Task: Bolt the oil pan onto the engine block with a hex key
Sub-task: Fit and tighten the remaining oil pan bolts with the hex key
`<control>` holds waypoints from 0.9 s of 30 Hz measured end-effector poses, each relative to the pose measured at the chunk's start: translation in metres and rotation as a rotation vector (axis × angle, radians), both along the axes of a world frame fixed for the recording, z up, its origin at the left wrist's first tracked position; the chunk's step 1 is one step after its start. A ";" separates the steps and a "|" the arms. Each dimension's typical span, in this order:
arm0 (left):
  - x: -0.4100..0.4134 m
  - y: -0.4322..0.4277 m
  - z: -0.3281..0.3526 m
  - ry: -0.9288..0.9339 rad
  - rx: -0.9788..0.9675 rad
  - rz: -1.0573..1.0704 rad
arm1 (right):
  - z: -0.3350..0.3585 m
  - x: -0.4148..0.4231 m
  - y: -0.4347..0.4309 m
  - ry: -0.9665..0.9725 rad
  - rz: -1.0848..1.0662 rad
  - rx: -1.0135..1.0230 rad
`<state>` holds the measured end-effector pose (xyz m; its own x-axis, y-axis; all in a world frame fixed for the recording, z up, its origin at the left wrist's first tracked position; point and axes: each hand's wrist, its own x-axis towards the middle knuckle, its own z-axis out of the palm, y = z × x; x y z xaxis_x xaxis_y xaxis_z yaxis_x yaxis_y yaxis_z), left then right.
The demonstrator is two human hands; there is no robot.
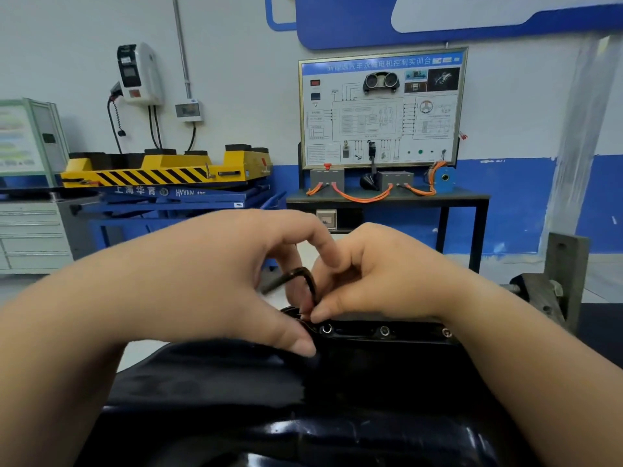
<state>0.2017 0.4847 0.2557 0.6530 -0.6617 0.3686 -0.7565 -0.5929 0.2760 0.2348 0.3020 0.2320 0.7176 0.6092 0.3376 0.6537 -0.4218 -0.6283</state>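
Oil pan [337, 399], black and glossy, fills the lower part of the view just in front of the person, its far flange running left to right under the hands. Three bolts sit in that flange: one [326, 329] just beside the fingertips, a second [384, 330] further right, a third [446, 332] near the right wrist. The hex key [296, 276], dark and L-shaped, stands with its bend uppermost and one arm pointing down at the flange. The left hand [209, 281] curls its fingers round the bend, thumb resting on the pan. The right hand [381, 281] pinches the key's lower end; what lies under its tip is hidden. The two hands touch. Beyond, a wiring training board [382, 106] stands on a black tabletop [472, 197] with orange cables [360, 197], and a yellow striped lift platform [161, 170] sits to the left
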 end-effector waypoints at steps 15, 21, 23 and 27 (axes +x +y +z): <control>-0.010 -0.010 0.004 -0.166 -0.067 0.043 | -0.008 0.003 0.001 -0.123 0.034 -0.005; -0.007 -0.007 0.002 -0.187 -0.031 -0.001 | -0.012 -0.002 -0.005 -0.068 0.018 -0.028; -0.004 -0.004 0.001 -0.101 -0.060 -0.026 | -0.012 -0.004 -0.004 -0.109 0.007 -0.048; -0.003 0.000 -0.001 -0.055 0.004 -0.040 | -0.010 -0.004 -0.002 -0.132 -0.016 -0.049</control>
